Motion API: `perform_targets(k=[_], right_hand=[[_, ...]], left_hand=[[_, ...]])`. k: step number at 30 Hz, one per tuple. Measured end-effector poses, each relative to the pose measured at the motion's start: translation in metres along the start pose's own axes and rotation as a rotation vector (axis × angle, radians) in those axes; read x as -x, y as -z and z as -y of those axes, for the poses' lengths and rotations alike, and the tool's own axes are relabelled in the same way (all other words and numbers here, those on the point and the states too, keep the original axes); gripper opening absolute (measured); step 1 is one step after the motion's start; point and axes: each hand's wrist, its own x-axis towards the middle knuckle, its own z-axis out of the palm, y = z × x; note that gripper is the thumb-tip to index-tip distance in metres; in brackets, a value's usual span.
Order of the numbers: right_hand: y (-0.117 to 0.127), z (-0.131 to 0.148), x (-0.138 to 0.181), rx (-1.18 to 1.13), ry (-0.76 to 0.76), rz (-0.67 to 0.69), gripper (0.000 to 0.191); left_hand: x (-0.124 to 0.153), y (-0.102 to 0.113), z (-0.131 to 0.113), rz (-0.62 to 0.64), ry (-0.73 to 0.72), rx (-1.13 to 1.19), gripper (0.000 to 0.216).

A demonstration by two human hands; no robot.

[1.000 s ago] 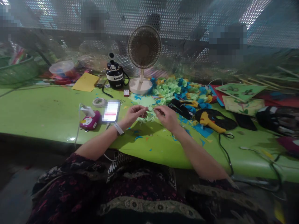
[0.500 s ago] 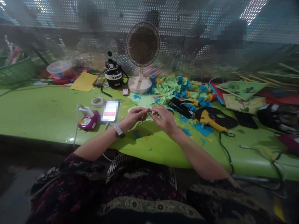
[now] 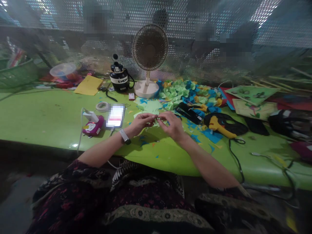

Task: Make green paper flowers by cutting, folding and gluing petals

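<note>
My left hand [image 3: 143, 123] and my right hand [image 3: 172, 125] meet fingertip to fingertip over the green table [image 3: 170, 162]. Both are closed in a pinch, and whatever small thing lies between the fingers is too hidden to name. Beneath and behind them are light green paper sheets [image 3: 149, 106] and scattered blue and orange paper scraps. A heap of folded green, blue and yellow paper pieces [image 3: 180, 90] lies beyond my right hand, with a black stapler [image 3: 188, 112] in front of it. Left of my left hand rests a lit phone [image 3: 115, 116].
A small fan [image 3: 150, 48] and a dark bottle [image 3: 118, 79] stand at the back. To the right lies a yellow glue gun [image 3: 221, 127] with its black cord. A purple power bank with a white plug [image 3: 91, 117], a tape roll [image 3: 102, 106] and yellow paper [image 3: 89, 85] are leftward.
The view has shifted very slightly. Both hands keep nearly the same place and pinch, with only a small movement of the fingers.
</note>
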Motion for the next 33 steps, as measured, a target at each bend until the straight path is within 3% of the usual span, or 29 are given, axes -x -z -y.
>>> perform_targets(k=[26, 30, 33], right_hand=[[0.006, 0.003, -0.006, -0.066, -0.077, 0.032, 0.012], [0.012, 0.001, -0.010, -0.144, -0.197, 0.129, 0.011], [0.014, -0.007, -0.012, -0.211, -0.332, 0.348, 0.009]], left_hand=[[-0.002, 0.003, -0.003, -0.024, 0.015, -0.040, 0.032], [-0.006, 0.011, -0.010, -0.127, -0.026, -0.060, 0.034], [-0.009, 0.015, -0.013, -0.197, -0.061, -0.088, 0.034]])
